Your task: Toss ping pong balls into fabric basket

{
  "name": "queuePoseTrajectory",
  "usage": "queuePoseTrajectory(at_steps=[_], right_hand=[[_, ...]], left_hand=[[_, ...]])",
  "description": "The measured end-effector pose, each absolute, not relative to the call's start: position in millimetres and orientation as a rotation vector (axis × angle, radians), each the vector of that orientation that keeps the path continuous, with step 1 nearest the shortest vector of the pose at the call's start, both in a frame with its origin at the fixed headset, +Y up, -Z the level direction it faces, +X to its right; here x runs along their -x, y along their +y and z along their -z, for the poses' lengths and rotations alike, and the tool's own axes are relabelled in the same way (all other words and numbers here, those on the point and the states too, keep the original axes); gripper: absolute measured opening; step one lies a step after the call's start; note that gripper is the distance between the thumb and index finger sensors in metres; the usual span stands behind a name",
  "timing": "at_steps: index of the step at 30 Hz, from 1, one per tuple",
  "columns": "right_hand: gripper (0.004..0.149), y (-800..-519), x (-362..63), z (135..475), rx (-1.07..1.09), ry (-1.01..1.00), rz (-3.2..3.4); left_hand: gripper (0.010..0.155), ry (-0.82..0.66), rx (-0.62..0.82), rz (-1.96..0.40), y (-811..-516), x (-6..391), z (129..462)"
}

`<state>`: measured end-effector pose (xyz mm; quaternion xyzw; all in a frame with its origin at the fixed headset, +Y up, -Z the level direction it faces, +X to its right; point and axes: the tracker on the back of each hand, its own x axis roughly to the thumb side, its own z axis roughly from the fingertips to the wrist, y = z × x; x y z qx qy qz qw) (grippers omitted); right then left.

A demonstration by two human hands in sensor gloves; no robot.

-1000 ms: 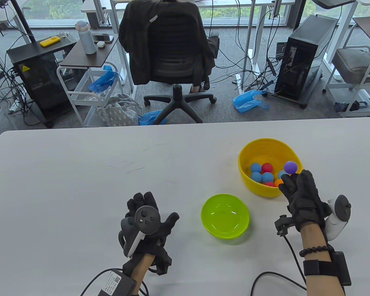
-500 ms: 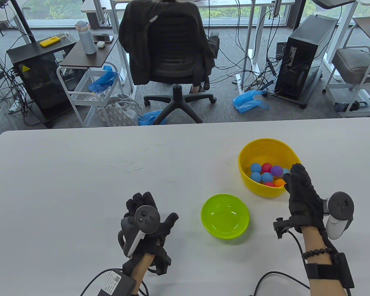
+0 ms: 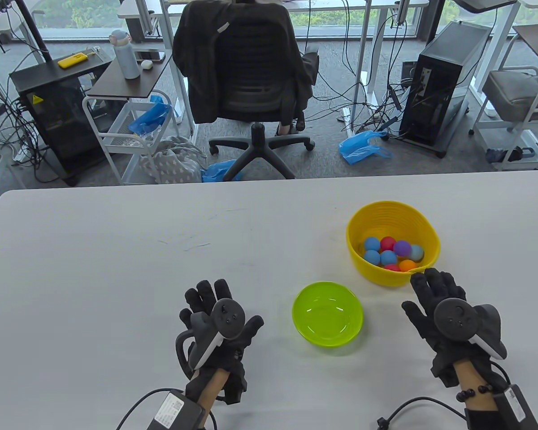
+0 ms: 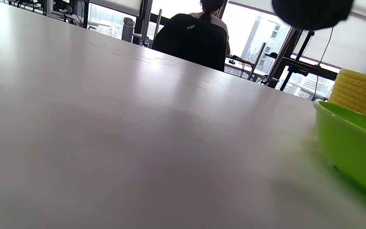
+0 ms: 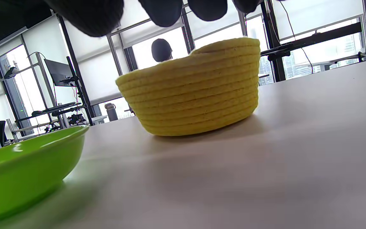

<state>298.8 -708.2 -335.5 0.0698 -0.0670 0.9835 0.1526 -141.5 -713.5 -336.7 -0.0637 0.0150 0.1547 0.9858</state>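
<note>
**Balls sit in the yellow basket, both hands flat on the bench**

In the table view, the yellow woven fabric basket [image 3: 393,215] stands right of centre on the white bench [image 3: 116,251]. Inside it lie the ping pong balls [image 3: 389,256]: three blue ones, two red, one orange at the near side, and a purple ball [image 3: 402,247] in the middle of the cluster. The balls touch one another on the basket floor.

The right hand [image 3: 444,313] lies in the lower right of the frame, just below the basket's near rim, palm down with its fingers spread and nothing held; its grip is wide. From the right wrist view, the fingertips [image 5: 165,12] hang in from the top edge, with the basket's ribbed wall [image 5: 192,92] beyond them at centre frame.

The left hand [image 3: 219,327] rests lower centre-left, palm down, fingers fanned out on the bench; its grip is also wide and holds nothing.

A lime green bowl [image 3: 327,313] sits between the two hands, below and left of the basket, apart from it. In the left wrist view the bowl [image 4: 351,143] fills the right edge, with the basket showing behind it.
</note>
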Motion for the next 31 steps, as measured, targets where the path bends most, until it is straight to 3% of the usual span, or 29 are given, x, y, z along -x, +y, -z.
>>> queuePoseTrajectory(at_steps=[24, 31], right_hand=[[0.073, -714.5, -293.0, 329.9, -0.214, -0.181, -2.766], [0.073, -719.5, -297.5, 336.2, -0.115, -0.196, -2.762]], left_hand=[[0.102, 0.007, 0.02, -0.326, -714.8, 136.2, 333.4], [0.101, -0.026, -0.042, -0.354, -709.6, 135.2, 328.5]])
